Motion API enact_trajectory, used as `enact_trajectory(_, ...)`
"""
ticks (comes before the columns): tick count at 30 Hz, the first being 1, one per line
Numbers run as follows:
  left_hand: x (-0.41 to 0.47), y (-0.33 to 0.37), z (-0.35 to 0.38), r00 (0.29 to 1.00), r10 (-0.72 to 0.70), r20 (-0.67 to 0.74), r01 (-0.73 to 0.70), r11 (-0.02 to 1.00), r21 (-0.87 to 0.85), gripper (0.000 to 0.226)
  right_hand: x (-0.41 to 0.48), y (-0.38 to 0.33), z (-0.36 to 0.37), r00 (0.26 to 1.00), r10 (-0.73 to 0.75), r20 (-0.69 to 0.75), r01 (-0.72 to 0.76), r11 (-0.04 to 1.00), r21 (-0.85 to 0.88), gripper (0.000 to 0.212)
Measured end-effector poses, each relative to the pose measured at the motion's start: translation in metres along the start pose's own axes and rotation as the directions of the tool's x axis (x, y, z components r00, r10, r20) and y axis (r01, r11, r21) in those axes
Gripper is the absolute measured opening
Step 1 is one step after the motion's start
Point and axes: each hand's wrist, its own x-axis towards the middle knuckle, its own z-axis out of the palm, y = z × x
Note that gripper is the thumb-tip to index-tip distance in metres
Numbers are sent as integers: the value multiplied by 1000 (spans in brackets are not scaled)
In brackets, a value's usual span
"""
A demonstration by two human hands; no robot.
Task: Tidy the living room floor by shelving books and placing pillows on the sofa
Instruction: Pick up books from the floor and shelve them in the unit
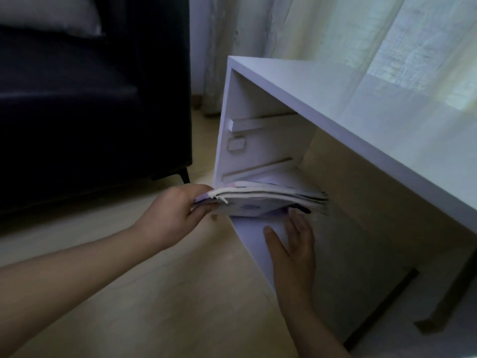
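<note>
Several thin books (265, 200), soft-covered and stacked flat, are going into the white shelf unit (322, 99), sitting at about 12 o'clock from both wrists and partly inside the lower opening. Left hand (173, 215) is pinching the near corner of the stack at 9 o'clock, thumb on top and fingers (204, 210) underneath, so that grip is clamped on the books. Right hand (291, 244) is lying flat and spread on the pale shelf floor (250, 236) at 6 o'clock of the stack, fingertips (296, 215) just touching the lower edge, holding nothing. Covers are looking floppy: the top layers are bowing and fanning at the far end, so the pile will likely sag and slide apart if held by one corner only. Judging it light but slippery, paper against paper. Better hold would be both long edges, or a palm beneath the middle, with the spine side squeezed together. Dark sofa (90, 112) is standing at 10 o'clock, a grey pillow (49, 14) already on its seat; curtain (361, 34) is hanging at 1 o'clock behind the unit. Floor (180, 293) near the hands is showing no other books. Risk is pages creasing against the side rails (258, 122) inside.
</note>
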Motion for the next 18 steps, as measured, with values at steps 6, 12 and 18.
enact_trajectory(6, -43, -22, -33, 970, -233, -73, 228, 971, -74, 57, 39, -13, 39, 966, 43, 255, -48, 999, 13, 58)
enact_trajectory(12, -77, -44, -60, 897, -435, -83, 418, 893, -167, 10, 54, 6, 75, 914, 32, 404, 13, 994, -108, 37)
enact_trajectory(18, -115, -68, -71, 787, -616, -25, 570, 742, -353, 10, 24, 31, 112, 889, 127, 439, -62, 985, -160, 38)
